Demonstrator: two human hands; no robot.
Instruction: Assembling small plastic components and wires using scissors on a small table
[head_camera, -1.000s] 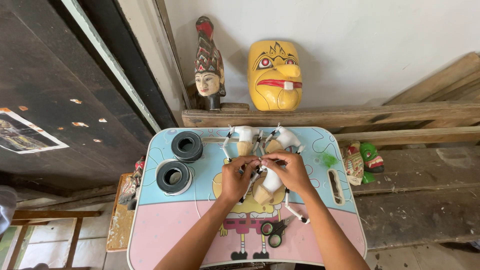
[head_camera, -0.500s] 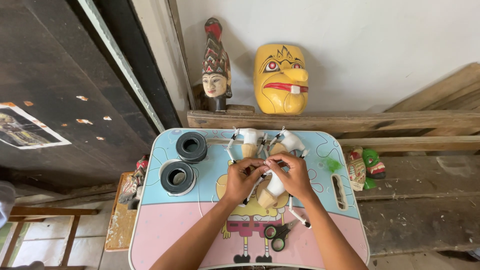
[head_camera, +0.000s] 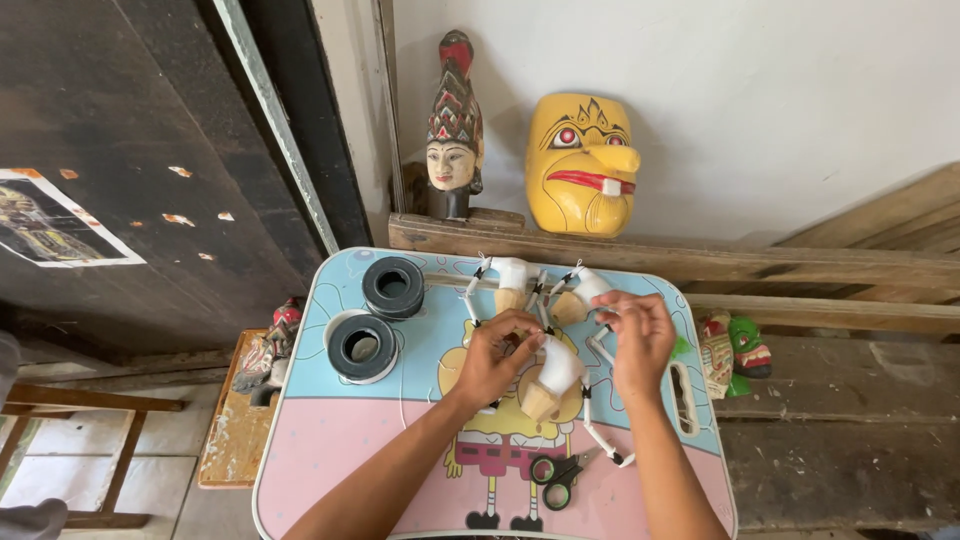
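Centrally in the frame, the left hand pinches the small white-and-tan wooden puppet body at its top, while the right hand grips one of its thin white jointed arms. Both hands hover over the pink and blue cartoon-printed lap table. Two similar puppet bodies lie just above, black-handled scissors below, two black tape rolls to the left. Against the wall at the top stand a yellow carved mask and a painted wooden puppet head.

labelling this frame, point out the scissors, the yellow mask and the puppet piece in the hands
scissors (head_camera: 556, 478), head view, on the black handles
yellow mask (head_camera: 583, 165), head view, mid-face
puppet piece (head_camera: 553, 378), head view, white wrapped body
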